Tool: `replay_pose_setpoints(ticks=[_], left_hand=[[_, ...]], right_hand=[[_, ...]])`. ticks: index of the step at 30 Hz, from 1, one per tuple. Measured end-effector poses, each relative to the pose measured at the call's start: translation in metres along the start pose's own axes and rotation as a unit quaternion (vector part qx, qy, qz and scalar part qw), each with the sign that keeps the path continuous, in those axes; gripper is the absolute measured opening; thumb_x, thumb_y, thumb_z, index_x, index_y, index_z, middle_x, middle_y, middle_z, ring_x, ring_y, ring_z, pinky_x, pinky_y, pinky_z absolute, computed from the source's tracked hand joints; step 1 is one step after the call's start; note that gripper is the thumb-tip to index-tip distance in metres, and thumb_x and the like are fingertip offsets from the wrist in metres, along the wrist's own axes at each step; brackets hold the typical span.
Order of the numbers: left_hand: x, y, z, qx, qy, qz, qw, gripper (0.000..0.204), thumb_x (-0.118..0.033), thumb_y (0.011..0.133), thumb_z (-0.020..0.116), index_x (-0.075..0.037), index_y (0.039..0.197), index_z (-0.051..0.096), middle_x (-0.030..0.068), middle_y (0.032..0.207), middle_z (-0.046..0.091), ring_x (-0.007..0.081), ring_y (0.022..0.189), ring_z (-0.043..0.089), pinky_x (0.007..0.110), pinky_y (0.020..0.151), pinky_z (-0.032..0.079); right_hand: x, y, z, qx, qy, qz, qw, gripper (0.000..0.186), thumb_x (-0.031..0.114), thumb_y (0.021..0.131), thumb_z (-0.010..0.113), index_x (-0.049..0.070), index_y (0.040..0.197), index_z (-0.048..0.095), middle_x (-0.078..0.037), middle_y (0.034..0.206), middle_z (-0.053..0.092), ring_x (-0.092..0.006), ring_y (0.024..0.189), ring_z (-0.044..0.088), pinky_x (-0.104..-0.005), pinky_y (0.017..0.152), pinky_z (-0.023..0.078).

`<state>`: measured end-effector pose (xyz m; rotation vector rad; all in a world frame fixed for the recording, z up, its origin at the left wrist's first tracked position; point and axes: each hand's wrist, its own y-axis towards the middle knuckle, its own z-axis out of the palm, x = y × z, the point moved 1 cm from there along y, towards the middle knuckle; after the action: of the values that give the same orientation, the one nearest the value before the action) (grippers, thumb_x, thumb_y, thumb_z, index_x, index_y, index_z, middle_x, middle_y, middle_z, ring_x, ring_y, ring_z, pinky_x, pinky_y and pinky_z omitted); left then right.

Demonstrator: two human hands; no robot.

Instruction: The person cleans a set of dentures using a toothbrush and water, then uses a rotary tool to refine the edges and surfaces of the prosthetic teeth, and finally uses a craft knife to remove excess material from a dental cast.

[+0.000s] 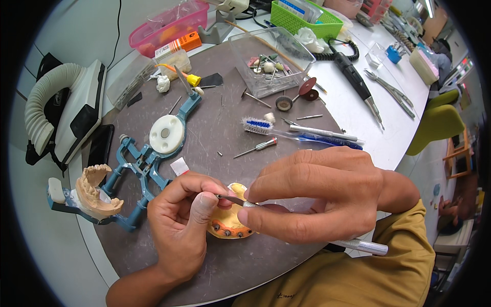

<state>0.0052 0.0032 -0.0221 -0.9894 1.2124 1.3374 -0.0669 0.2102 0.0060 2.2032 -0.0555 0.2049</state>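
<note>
My right hand (317, 194) grips a slim metal craft knife (363, 246) with a knurled, silver handle. Its narrow dark blade points left, the tip at the fingertips of my left hand (181, 220). Thumb and forefinger of that left hand are pinched together by the blade tip; whatever small thing they may hold is hidden. Right beneath both hands sits a yellow dental model (221, 227) with an orange gum strip and several grey metal posts along its near edge. My fingers cover part of this model.
A blue articulator (148, 163) bearing a beige tooth cast (93, 192) stands left. Beyond my hands lie a small screwdriver (260, 147), a blue brush (296, 134) and a clear box (273, 64) of burs. A black handpiece (353, 77) and pliers (391, 92) lie far right.
</note>
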Motion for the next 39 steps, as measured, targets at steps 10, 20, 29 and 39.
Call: replay_pose_setpoints(ticks=[10, 20, 29, 39], left_hand=[[0.003, 0.002, -0.003, 0.022, -0.02, 0.005, 1.0, 0.019, -0.017, 0.102, 0.061, 0.001, 0.1, 0.063, 0.0089, 0.098, 0.066, 0.012, 0.089, 0.063, 0.027, 0.083, 0.051], [0.007, 0.003, -0.002, 0.018, -0.067, 0.006, 0.998, 0.013, -0.012, 0.1, 0.062, 0.0, 0.102, 0.06, 0.01, 0.097, 0.065, 0.0141, 0.09, 0.064, 0.028, 0.082, 0.053], [0.009, 0.007, -0.001, 0.017, -0.047, 0.03, 0.998, 0.012, -0.002, 0.096, 0.06, -0.002, 0.107, 0.058, 0.0102, 0.096, 0.064, 0.0162, 0.091, 0.063, 0.028, 0.08, 0.049], [0.008, 0.007, -0.003, 0.025, -0.048, 0.025, 0.998, 0.01, -0.001, 0.098, 0.059, -0.002, 0.105, 0.066, 0.01, 0.099, 0.065, 0.0148, 0.092, 0.064, 0.027, 0.082, 0.05]], right_hand=[[0.0, 0.003, -0.007, 0.013, 0.032, 0.018, 0.999, 0.024, 0.001, 0.073, 0.078, 0.004, 0.097, 0.077, -0.014, 0.089, 0.071, -0.0197, 0.072, 0.071, -0.0286, 0.064, 0.061], [0.011, 0.0, -0.025, 0.027, -0.012, 0.076, 0.997, 0.02, 0.004, 0.074, 0.082, 0.004, 0.092, 0.074, -0.012, 0.083, 0.072, -0.0183, 0.065, 0.069, -0.0268, 0.053, 0.056], [0.043, -0.054, -0.019, 0.075, -0.084, 0.208, 0.972, 0.021, 0.009, 0.072, 0.084, 0.007, 0.077, 0.063, -0.005, 0.077, 0.064, -0.0141, 0.055, 0.057, -0.0253, 0.042, 0.042], [0.046, -0.054, -0.042, 0.085, 0.044, 0.333, 0.938, 0.016, 0.009, 0.08, 0.08, 0.006, 0.082, 0.064, -0.004, 0.079, 0.064, -0.0145, 0.064, 0.063, -0.0275, 0.048, 0.048]])
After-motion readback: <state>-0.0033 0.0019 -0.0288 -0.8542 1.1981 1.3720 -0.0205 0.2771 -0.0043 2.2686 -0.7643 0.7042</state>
